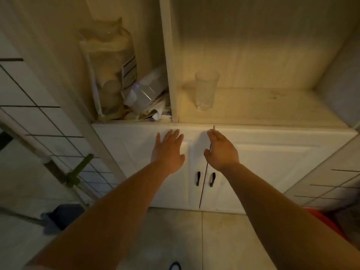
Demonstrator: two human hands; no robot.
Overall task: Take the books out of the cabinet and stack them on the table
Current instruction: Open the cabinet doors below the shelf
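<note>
Both hands at the top of the shut cabinet doors – no books in view yet.

Left hand (169,151) lies flat, fingers straight and slightly spread, on the upper part of the left door (140,164). Right hand (221,151) is edge-on at the centre seam, fingers straight and together, holding nothing. The black handles (198,178) sit below both wrists, long axis vertical, either side of the seam – the right hand is nearer the gap. Books are presumably behind these doors; can't tell from here. White panelled cabinet (272,162), doors closed or nearly so. The open shelf (253,110) above holds a clear glass (206,90), and the left bay a bagged bundle (111,75).
</note>
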